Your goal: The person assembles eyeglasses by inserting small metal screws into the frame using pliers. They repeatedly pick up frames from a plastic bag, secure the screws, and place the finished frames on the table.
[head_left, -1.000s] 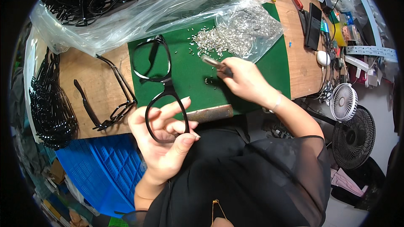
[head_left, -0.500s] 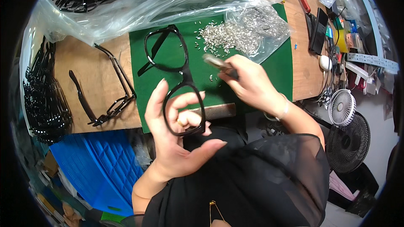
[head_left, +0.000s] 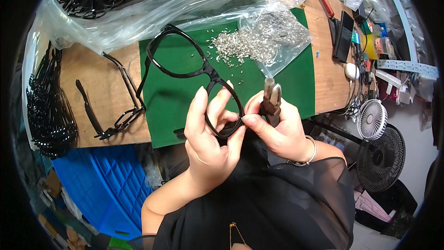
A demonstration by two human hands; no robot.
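A black eyeglass frame (head_left: 211,72) is tilted above the green mat (head_left: 291,95), held at its near end by my left hand (head_left: 208,148). The fingers of that hand wrap round the nearer rim, some of them showing through its opening. My right hand (head_left: 286,132) grips a pair of pliers (head_left: 271,102), jaws pointing up and away. Its thumb and index finger touch the frame's near corner, where any small part between the fingertips is hidden. Beyond the hands lies a pile of small silvery metal pieces (head_left: 226,48), partly under a clear plastic bag (head_left: 280,37).
Another black eyeglass frame (head_left: 125,118) lies on the wooden table (head_left: 92,65) at left, near a stack of black frames (head_left: 51,111). Large plastic sheeting (head_left: 138,23) spans the back. A blue crate (head_left: 99,185) is below left; a phone (head_left: 343,37) and fans (head_left: 371,119) are at right.
My right hand has come nearer with the pliers, and its fingertips now meet the frame's corner. My left hand has moved right and closed its thumb on the frame, which has tilted.
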